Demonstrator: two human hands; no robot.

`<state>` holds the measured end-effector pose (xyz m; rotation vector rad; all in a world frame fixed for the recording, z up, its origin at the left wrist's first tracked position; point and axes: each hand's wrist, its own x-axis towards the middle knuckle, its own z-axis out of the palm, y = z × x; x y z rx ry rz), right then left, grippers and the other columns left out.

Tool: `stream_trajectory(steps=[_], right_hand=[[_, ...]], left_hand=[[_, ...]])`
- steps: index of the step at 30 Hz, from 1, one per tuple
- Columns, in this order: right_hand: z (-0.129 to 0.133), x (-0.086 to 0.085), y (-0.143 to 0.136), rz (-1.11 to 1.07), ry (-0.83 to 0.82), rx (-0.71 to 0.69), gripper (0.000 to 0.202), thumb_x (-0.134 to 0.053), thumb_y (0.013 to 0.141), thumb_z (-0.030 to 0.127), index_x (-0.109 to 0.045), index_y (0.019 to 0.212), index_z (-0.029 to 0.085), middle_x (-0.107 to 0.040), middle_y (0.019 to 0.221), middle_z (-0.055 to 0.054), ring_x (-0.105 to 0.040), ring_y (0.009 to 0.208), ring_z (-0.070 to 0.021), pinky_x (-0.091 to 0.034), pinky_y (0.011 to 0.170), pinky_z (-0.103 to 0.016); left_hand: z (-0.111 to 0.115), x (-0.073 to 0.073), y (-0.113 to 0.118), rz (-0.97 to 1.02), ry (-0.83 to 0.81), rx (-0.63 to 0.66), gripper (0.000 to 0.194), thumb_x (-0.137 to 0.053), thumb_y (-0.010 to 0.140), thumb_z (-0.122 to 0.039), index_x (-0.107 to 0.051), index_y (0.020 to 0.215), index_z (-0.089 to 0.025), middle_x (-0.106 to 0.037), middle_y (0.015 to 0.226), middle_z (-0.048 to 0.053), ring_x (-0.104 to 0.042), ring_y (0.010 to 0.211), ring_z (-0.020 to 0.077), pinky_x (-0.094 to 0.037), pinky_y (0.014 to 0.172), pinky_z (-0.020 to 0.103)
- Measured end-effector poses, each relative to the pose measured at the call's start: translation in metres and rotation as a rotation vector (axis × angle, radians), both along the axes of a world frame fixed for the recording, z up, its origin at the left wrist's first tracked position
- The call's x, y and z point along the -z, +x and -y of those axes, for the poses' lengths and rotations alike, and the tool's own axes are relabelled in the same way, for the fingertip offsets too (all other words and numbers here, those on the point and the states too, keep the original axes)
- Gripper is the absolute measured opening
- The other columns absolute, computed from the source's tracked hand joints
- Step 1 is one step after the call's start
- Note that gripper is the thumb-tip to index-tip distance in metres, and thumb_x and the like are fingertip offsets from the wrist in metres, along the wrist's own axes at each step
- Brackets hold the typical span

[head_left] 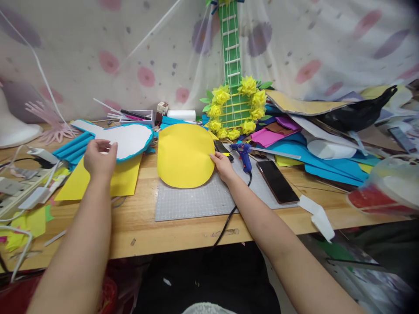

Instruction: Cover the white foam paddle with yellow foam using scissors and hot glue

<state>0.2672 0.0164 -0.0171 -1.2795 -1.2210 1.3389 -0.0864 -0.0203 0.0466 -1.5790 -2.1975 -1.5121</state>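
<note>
Right hand (222, 165) pinching a yellow disc (186, 156), left hand (101, 160) at a white cutout (129, 140).

Nearest, a black cord (225, 225) crosses the table edge and passes under the right forearm; a sideways sweep of that arm could drag the glue gun (245, 158). Beyond lies the mat (196, 205), the disc over its left part, gripped by its right edge alone, so it could bend or slip if pulled. To the left, the other hand's fingers curl over the blue-edged cutout, above a yellow sheet (127, 181); whether they grip it I cannot tell, but pressing there might crease it. The phone (277, 182) lies right of the gun, where a tug on the gun might knock it. Farthest stands a green guitar (234, 69).
</note>
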Motion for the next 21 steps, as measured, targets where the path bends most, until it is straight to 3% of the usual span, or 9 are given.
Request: stream_trajectory(steps=[3, 5, 8, 11, 13, 16, 19, 21], right_hand=[[0.001, -0.002, 0.0, 0.029, -0.015, -0.009, 0.038, -0.054, 0.071, 0.053, -0.053, 0.091, 0.021, -0.068, 0.102, -0.007, -0.062, 0.095, -0.021, -0.049, 0.072, -0.029], [0.001, -0.004, 0.0, 0.025, -0.02, -0.003, 0.039, -0.055, 0.07, 0.054, -0.053, 0.091, 0.02, -0.068, 0.102, -0.007, -0.062, 0.097, -0.0212, -0.049, 0.072, -0.029], [0.002, -0.005, 0.0, -0.059, -0.037, 0.02, 0.036, -0.059, 0.068, 0.05, -0.053, 0.088, 0.02, -0.069, 0.1, -0.007, -0.063, 0.096, -0.0205, -0.05, 0.075, -0.029], [0.001, -0.004, 0.001, -0.202, -0.06, 0.05, 0.031, -0.065, 0.065, 0.043, -0.054, 0.084, 0.021, -0.07, 0.091, -0.005, -0.065, 0.091, -0.0198, -0.051, 0.075, -0.03], [-0.001, -0.002, 0.001, -0.333, -0.054, 0.088, 0.028, -0.068, 0.063, 0.038, -0.055, 0.081, 0.021, -0.071, 0.083, -0.002, -0.066, 0.086, -0.0191, -0.052, 0.074, -0.03], [-0.005, -0.001, 0.003, -0.527, -0.013, 0.188, 0.022, -0.069, 0.062, 0.031, -0.057, 0.078, 0.021, -0.07, 0.076, 0.0, -0.067, 0.084, -0.0185, -0.054, 0.073, -0.031], [-0.008, 0.0, 0.007, -0.636, 0.053, 0.247, 0.019, -0.068, 0.064, 0.027, -0.057, 0.078, 0.022, -0.071, 0.077, 0.001, -0.067, 0.087, -0.018, -0.055, 0.075, -0.031], [-0.008, -0.002, 0.01, -0.662, 0.107, 0.254, 0.019, -0.068, 0.065, 0.026, -0.057, 0.081, 0.022, -0.071, 0.082, 0.001, -0.067, 0.089, -0.0172, -0.055, 0.077, -0.031]], left_hand=[[-0.001, 0.002, -0.014, -0.464, -0.183, 0.096, 0.047, -0.073, 0.064, -0.039, -0.054, 0.103, -0.019, -0.06, 0.114, 0.01, -0.05, 0.111, 0.0287, -0.036, 0.099, 0.044], [-0.001, 0.007, -0.018, -0.649, -0.288, 0.227, 0.062, -0.072, 0.063, -0.035, -0.05, 0.118, -0.017, -0.047, 0.135, 0.014, -0.037, 0.128, 0.0333, -0.026, 0.107, 0.046], [-0.002, 0.017, -0.02, -0.735, -0.382, 0.251, 0.065, -0.062, 0.069, -0.021, -0.042, 0.13, -0.009, -0.035, 0.146, 0.019, -0.025, 0.137, 0.0331, -0.018, 0.112, 0.044], [-0.004, 0.017, -0.018, -0.75, -0.452, 0.206, 0.056, -0.049, 0.076, -0.014, -0.042, 0.131, -0.004, -0.035, 0.146, 0.02, -0.025, 0.138, 0.0294, -0.017, 0.112, 0.043], [-0.004, 0.009, -0.014, -0.765, -0.48, 0.2, 0.05, -0.04, 0.083, -0.014, -0.043, 0.132, -0.005, -0.038, 0.145, 0.018, -0.029, 0.137, 0.025, -0.019, 0.112, 0.041], [0.002, -0.016, 0.005, -0.776, -0.469, 0.149, 0.048, -0.03, 0.089, -0.02, -0.041, 0.135, -0.01, -0.041, 0.144, 0.014, -0.037, 0.133, 0.0218, -0.03, 0.107, 0.039], [0.015, -0.046, 0.035, -0.796, -0.422, 0.047, 0.049, -0.031, 0.089, -0.028, -0.041, 0.135, -0.011, -0.046, 0.14, 0.015, -0.048, 0.124, 0.0276, -0.041, 0.094, 0.043], [0.025, -0.061, 0.058, -0.853, -0.425, 0.046, 0.05, -0.033, 0.088, -0.029, -0.041, 0.134, -0.012, -0.052, 0.134, 0.015, -0.054, 0.116, 0.0307, -0.046, 0.085, 0.043]])
